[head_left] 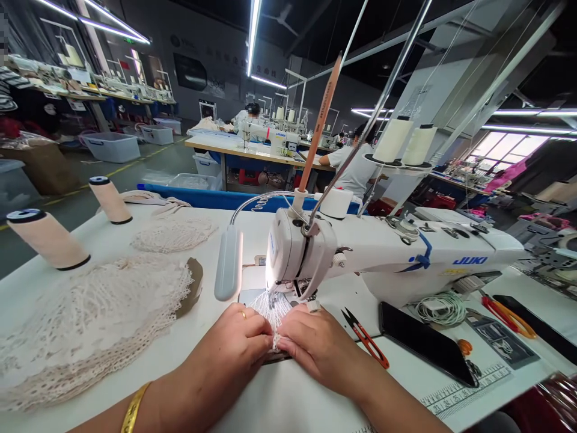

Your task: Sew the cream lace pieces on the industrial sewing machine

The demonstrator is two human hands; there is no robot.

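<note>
A piece of white lace fabric (271,305) lies under the needle area of a white sewing machine (306,252), lit by its lamp. My left hand (241,340) is closed on the lace's near left edge, thumb and fingers pinched together. From the other side my right hand (313,343) pinches the same edge, so the two hands nearly meet. Gathers fan out from between my fingers toward the presser foot. The needle itself is hard to make out behind the machine head. On the left rests a stack of cream lace pieces (99,313).
Thread snips (366,338), a black phone (426,343), a coiled cable (442,308) and a ruler (469,391) lie to the right. Two thread cones (49,240) stand at left. A grey lamp (229,263) hangs beside the machine head. Behind, a person (356,162) sits near another machine.
</note>
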